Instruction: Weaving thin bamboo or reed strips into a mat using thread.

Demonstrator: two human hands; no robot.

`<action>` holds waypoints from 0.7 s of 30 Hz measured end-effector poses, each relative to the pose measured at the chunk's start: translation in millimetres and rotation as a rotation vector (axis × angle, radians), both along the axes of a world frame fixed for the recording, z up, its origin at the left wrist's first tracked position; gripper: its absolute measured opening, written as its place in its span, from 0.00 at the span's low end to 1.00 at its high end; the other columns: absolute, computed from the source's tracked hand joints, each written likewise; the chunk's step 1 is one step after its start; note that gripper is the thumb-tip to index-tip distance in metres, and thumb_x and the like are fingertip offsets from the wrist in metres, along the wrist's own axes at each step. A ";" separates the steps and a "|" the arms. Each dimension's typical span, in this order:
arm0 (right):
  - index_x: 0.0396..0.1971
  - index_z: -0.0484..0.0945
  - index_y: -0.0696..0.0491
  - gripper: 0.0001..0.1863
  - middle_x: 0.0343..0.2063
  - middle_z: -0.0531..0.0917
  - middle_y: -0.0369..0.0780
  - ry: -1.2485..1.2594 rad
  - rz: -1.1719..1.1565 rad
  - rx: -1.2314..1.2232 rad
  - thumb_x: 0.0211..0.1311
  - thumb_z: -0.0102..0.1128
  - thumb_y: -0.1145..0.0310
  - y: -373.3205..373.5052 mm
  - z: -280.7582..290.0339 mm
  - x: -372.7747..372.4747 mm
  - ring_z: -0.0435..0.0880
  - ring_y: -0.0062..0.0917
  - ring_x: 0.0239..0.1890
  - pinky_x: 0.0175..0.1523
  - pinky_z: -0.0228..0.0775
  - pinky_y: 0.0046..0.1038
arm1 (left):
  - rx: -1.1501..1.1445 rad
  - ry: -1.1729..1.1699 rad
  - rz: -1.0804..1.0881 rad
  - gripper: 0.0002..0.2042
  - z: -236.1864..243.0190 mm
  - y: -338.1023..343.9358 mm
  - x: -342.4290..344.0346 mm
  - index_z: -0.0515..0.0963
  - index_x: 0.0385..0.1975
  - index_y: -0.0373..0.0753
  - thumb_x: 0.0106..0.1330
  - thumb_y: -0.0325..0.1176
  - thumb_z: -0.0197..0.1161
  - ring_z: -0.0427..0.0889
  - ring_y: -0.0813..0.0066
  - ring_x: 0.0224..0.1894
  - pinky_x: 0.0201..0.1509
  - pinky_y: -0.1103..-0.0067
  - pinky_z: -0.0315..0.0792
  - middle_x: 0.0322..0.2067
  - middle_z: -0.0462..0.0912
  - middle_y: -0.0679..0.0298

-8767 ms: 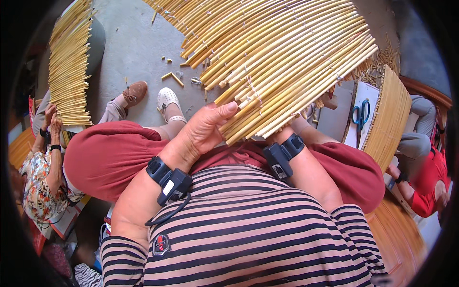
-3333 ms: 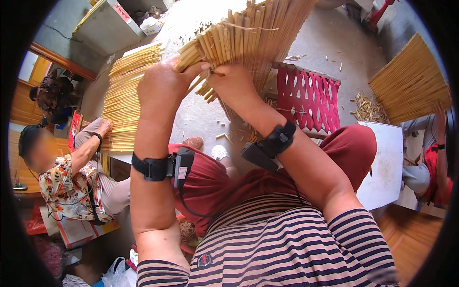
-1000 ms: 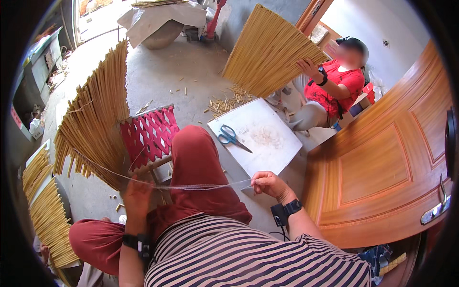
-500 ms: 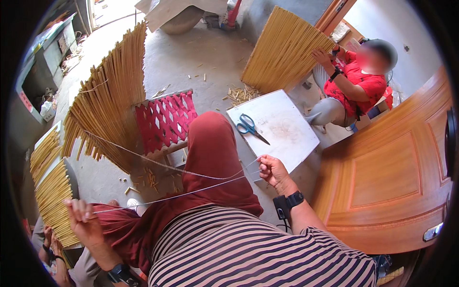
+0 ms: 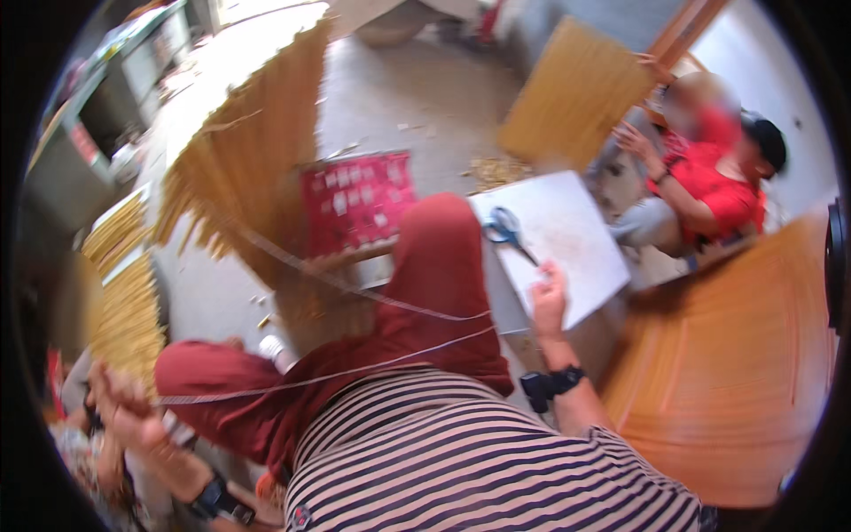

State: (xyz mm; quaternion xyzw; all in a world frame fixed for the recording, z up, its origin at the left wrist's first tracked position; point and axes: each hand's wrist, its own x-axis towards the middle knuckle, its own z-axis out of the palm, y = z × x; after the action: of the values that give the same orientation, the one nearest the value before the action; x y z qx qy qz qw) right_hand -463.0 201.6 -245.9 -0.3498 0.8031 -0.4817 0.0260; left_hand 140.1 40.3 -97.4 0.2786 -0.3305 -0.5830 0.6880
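Observation:
A thin white string (image 5: 390, 362) stretches across my lap between my two hands. Another length of it runs from the standing mat of straw-coloured sticks (image 5: 253, 142) toward my right side. At the lower left, my left hand (image 5: 133, 412) is blurred, with the string drawn tight to its fingers. My right hand (image 5: 550, 297) is raised over the near edge of a white-topped table (image 5: 581, 226), fingers pinched together; the string fades from sight against the white there. Blue-handled scissors (image 5: 508, 230) lie on that table, just beyond my right hand.
A red slatted seat (image 5: 359, 202) stands before my knees. Another stick mat (image 5: 124, 293) lies at left, near another person's arms. On the right, a person in red (image 5: 709, 195) holds a mat panel (image 5: 576, 93). A wooden door (image 5: 727, 355) flanks me; stick offcuts (image 5: 498, 171) litter the floor.
The whole view has shifted, so the scene sits further right and is blurred. My left hand has moved outward to the left, and my right hand has risen toward the scissors. The string remains stretched.

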 end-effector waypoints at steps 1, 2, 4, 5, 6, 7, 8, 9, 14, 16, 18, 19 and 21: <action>0.52 0.69 0.57 0.21 0.45 0.74 0.39 -0.075 0.098 -0.256 0.56 0.47 0.82 -8.5 1.5 -12.1 0.75 0.20 0.37 0.46 0.68 0.23 | 0.205 -0.057 0.106 0.11 0.3 6.2 -25.6 0.72 0.46 0.39 0.69 0.34 0.50 0.49 0.89 0.13 0.12 0.89 0.47 0.14 0.54 0.75; 0.51 0.70 0.56 0.18 0.43 0.76 0.38 -0.143 0.219 -0.357 0.59 0.48 0.80 -19.3 38.7 6.4 0.73 0.17 0.34 0.44 0.68 0.21 | 0.139 -0.043 0.148 0.11 -9.4 10.9 -68.0 0.72 0.46 0.41 0.67 0.36 0.53 0.52 0.89 0.12 0.12 0.91 0.49 0.13 0.56 0.77; 0.43 0.77 0.56 0.11 0.32 0.80 0.35 -0.362 0.369 -0.238 0.64 0.48 0.74 -28.2 116.1 59.0 0.70 0.11 0.28 0.34 0.63 0.13 | 0.147 -0.279 -0.123 0.06 6.4 9.4 -150.3 0.72 0.38 0.40 0.66 0.34 0.54 0.53 0.87 0.08 0.11 0.88 0.51 0.09 0.56 0.76; 0.41 0.78 0.57 0.10 0.30 0.81 0.34 -0.391 0.569 -0.267 0.64 0.49 0.74 -35.6 127.8 70.9 0.70 0.11 0.25 0.30 0.61 0.12 | 0.102 -0.282 -0.328 0.06 8.9 8.3 -171.8 0.74 0.30 0.36 0.64 0.31 0.53 0.54 0.89 0.09 0.10 0.88 0.47 0.11 0.60 0.76; 0.42 0.78 0.57 0.10 0.31 0.81 0.34 -0.423 0.644 -0.091 0.65 0.49 0.72 -45.6 144.5 88.8 0.71 0.11 0.24 0.30 0.62 0.11 | 0.200 -0.287 -0.424 0.06 15.4 13.7 -193.8 0.73 0.29 0.34 0.64 0.29 0.52 0.55 0.90 0.10 0.11 0.89 0.47 0.11 0.61 0.75; 0.42 0.78 0.57 0.11 0.31 0.81 0.34 -0.650 0.782 0.029 0.65 0.49 0.72 -59.3 155.0 104.3 0.73 0.10 0.26 0.31 0.64 0.11 | 0.169 -0.284 -0.567 0.06 15.1 14.9 -207.1 0.73 0.29 0.33 0.64 0.27 0.50 0.54 0.90 0.10 0.12 0.89 0.47 0.11 0.60 0.74; 0.42 0.78 0.57 0.11 0.31 0.80 0.33 -0.696 0.963 0.144 0.65 0.49 0.72 -75.0 162.2 118.2 0.74 0.10 0.27 0.31 0.65 0.11 | 0.160 -0.169 -0.674 0.07 12.3 19.0 -214.4 0.73 0.30 0.33 0.66 0.28 0.48 0.53 0.90 0.10 0.13 0.88 0.46 0.11 0.60 0.74; 0.41 0.79 0.57 0.11 0.30 0.80 0.33 -0.787 1.075 0.174 0.65 0.48 0.70 -85.9 158.4 130.1 0.74 0.10 0.27 0.31 0.65 0.11 | 0.142 -0.185 -0.728 0.10 11.0 22.2 -219.3 0.71 0.30 0.31 0.68 0.30 0.45 0.52 0.87 0.09 0.12 0.86 0.47 0.09 0.56 0.72; 0.42 0.78 0.58 0.13 0.30 0.79 0.33 -1.138 1.219 0.135 0.66 0.50 0.66 -121.3 143.3 172.3 0.72 0.10 0.26 0.28 0.63 0.12 | 0.155 -0.253 -0.866 0.10 7.2 26.2 -227.5 0.71 0.31 0.31 0.68 0.31 0.47 0.53 0.87 0.10 0.13 0.86 0.48 0.09 0.59 0.72; 0.40 0.78 0.58 0.12 0.29 0.79 0.34 -1.414 1.230 0.033 0.64 0.54 0.65 -128.5 133.0 182.2 0.73 0.12 0.26 0.29 0.65 0.14 | 0.172 -0.258 -0.874 0.09 4.5 25.7 -226.3 0.72 0.31 0.33 0.68 0.32 0.48 0.53 0.89 0.11 0.14 0.87 0.46 0.11 0.60 0.74; 0.38 0.78 0.57 0.11 0.29 0.79 0.34 -1.445 1.261 -0.010 0.63 0.55 0.65 -132.9 122.8 190.8 0.74 0.13 0.26 0.30 0.66 0.14 | 0.189 -0.270 -0.881 0.09 1.9 25.0 -225.0 0.73 0.31 0.34 0.68 0.32 0.49 0.52 0.91 0.12 0.15 0.88 0.45 0.12 0.61 0.76; 0.35 0.78 0.56 0.10 0.28 0.79 0.34 -1.476 1.294 -0.060 0.63 0.55 0.65 -134.6 120.3 192.9 0.74 0.13 0.26 0.30 0.67 0.15 | 0.218 -0.282 -0.892 0.09 -0.1 24.7 -224.2 0.74 0.31 0.35 0.68 0.33 0.50 0.53 0.91 0.12 0.15 0.88 0.45 0.13 0.61 0.76; 0.34 0.77 0.55 0.09 0.28 0.80 0.35 -1.413 1.172 -0.124 0.64 0.54 0.65 -135.9 120.7 196.4 0.74 0.14 0.25 0.30 0.67 0.15 | 0.242 -0.306 -0.900 0.09 -2.9 23.8 -223.2 0.74 0.32 0.35 0.68 0.33 0.50 0.54 0.91 0.12 0.15 0.89 0.45 0.13 0.61 0.76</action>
State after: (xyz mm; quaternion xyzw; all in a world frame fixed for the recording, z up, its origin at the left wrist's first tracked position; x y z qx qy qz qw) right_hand -266.6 65.6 -125.2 -0.3262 0.2676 -0.5353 0.7317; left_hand -83.1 64.1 -100.4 0.2685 -0.4455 -0.8088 0.2742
